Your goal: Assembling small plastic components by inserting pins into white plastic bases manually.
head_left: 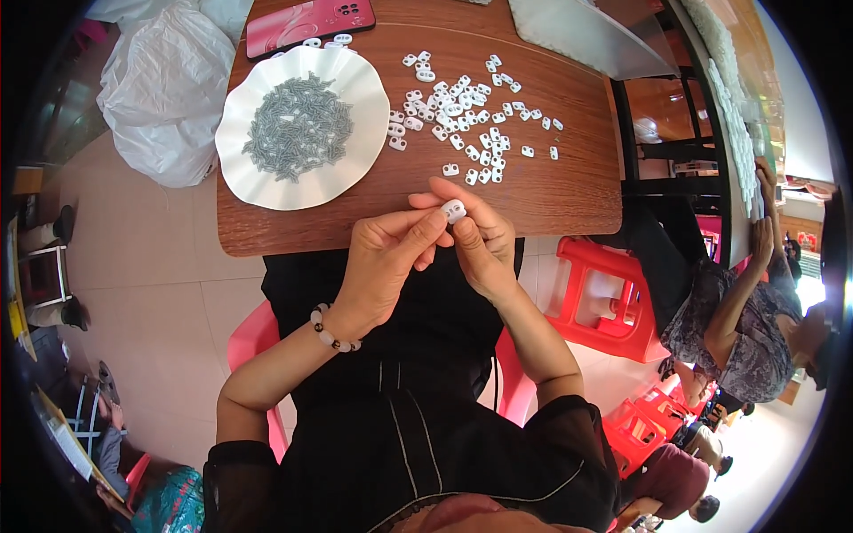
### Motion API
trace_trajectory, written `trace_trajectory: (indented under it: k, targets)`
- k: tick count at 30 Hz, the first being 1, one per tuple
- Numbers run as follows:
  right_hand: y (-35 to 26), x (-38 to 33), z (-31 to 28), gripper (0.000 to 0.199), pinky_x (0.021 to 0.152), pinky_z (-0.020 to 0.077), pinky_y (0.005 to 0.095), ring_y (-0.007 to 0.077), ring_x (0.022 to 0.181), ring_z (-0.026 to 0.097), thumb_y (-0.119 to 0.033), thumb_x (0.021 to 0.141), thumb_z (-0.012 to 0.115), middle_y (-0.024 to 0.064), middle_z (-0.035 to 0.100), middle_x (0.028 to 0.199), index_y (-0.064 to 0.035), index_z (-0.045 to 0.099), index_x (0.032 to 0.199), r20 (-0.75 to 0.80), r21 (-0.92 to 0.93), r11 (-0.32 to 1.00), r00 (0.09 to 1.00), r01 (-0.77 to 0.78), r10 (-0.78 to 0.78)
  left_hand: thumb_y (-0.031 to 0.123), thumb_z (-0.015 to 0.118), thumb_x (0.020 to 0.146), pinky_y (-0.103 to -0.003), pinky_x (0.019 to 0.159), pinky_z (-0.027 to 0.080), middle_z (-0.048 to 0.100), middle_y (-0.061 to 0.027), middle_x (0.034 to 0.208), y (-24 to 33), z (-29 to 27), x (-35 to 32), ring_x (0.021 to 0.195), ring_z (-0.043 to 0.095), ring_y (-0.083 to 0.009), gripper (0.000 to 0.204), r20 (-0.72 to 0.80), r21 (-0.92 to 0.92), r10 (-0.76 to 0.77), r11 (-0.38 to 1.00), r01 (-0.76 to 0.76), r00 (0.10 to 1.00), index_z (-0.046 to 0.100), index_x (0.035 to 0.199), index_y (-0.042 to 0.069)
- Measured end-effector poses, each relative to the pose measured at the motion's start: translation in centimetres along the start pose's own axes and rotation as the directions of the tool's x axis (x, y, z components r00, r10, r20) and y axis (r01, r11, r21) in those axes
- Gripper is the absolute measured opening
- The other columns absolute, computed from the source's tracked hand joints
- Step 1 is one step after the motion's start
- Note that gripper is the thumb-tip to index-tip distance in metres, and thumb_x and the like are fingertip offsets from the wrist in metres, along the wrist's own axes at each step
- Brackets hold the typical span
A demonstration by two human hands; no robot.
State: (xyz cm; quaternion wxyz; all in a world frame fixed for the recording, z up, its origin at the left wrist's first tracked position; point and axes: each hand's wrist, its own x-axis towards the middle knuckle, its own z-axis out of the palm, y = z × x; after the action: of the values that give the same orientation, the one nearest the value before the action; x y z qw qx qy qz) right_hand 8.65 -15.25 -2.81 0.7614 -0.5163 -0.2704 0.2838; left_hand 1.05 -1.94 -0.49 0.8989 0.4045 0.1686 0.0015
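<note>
Just past the table's near edge, a small white two-hole cord lock (454, 211) is held up between my fingertips. My right hand (487, 253) pinches it between thumb and fingers. The thumb tip of my left hand (384, 258) presses at its left side, with the fingers closed and partly hidden behind. On the wooden table (551, 200) beyond my hands lie many loose white cord lock pieces (455, 108). To their left, a white wavy-rimmed plate (242, 182) carries a heap of small grey metal springs (299, 127).
A pink phone (306, 25) lies at the table's far left, with a few white pieces beside it. White plastic bags (160, 98) stand left of the table. A red stool (595, 302) is at the right. Several people sit further right, one at another table (737, 133).
</note>
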Motion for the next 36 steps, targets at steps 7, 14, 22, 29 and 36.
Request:
trace_trajectory:
  k: [7,14,22,29,36]
  targets:
    - [-0.1,-0.1,0.1,0.049,0.087,0.0480,0.0337,0.0218,0.105,0.057,-0.028,0.100,0.041,0.0233,0.053,0.126,0.0045,0.038,0.137,0.034,0.047,0.999,0.999,-0.019,0.018,0.018,0.063,0.091,-0.017,0.052,0.037,0.065,-0.0018,0.075,-0.3,0.0,-0.3,0.059,0.047,-0.0022,0.022,-0.033,0.096,0.073,0.993,-0.069,0.997,0.069,0.104,0.002]
    - [-0.1,0.1,-0.2,0.050,0.093,0.0457,0.0365,0.0257,0.110,0.056,-0.028,0.101,0.038,0.0269,0.051,0.127,0.0059,0.035,0.138,0.057,0.086,0.996,0.998,-0.037,0.032,0.019,0.062,0.091,-0.017,0.050,0.036,0.065,-0.0017,0.073,-0.2,-0.2,-0.2,0.057,0.046,-0.0016,0.021,-0.037,0.074,0.059,0.996,-0.056,0.998,0.070,0.104,0.003]
    - [-0.1,0.5,-0.3,0.050,0.093,0.0458,0.0363,0.0264,0.110,0.056,-0.028,0.101,0.039,0.0271,0.051,0.126,0.0065,0.036,0.136,0.072,0.083,0.994,0.996,-0.064,0.058,0.019,0.062,0.091,-0.016,0.050,0.036,0.065,0.0004,0.073,-0.1,-0.3,0.0,0.057,0.045,-0.0008,0.020,-0.040,0.165,0.124,0.979,-0.116,0.991,0.071,0.103,0.005]
    - [-0.7,0.2,-0.4,0.045,0.088,0.0491,0.0338,0.0237,0.106,0.059,-0.024,0.097,0.051,0.0227,0.057,0.122,0.0055,0.045,0.131,0.034,-0.004,0.998,0.997,-0.068,0.068,0.016,0.063,0.091,-0.016,0.051,0.036,0.065,-0.0017,0.073,0.1,0.0,0.1,0.058,0.047,-0.0017,0.020,-0.053,0.164,0.107,0.982,-0.097,0.993,0.070,0.100,0.001]
    - [-3.4,0.9,0.9,0.027,0.071,0.0508,0.0237,0.0093,0.075,0.058,-0.014,0.097,0.051,0.0054,0.060,0.095,0.0025,0.060,0.116,0.000,-0.045,0.988,0.989,-0.146,0.146,0.016,0.060,0.092,-0.017,0.052,0.036,0.064,-0.0030,0.076,-0.3,-0.2,-0.1,0.059,0.048,-0.0036,0.020,-0.063,0.120,0.071,0.991,-0.063,0.995,0.068,0.096,-0.002]
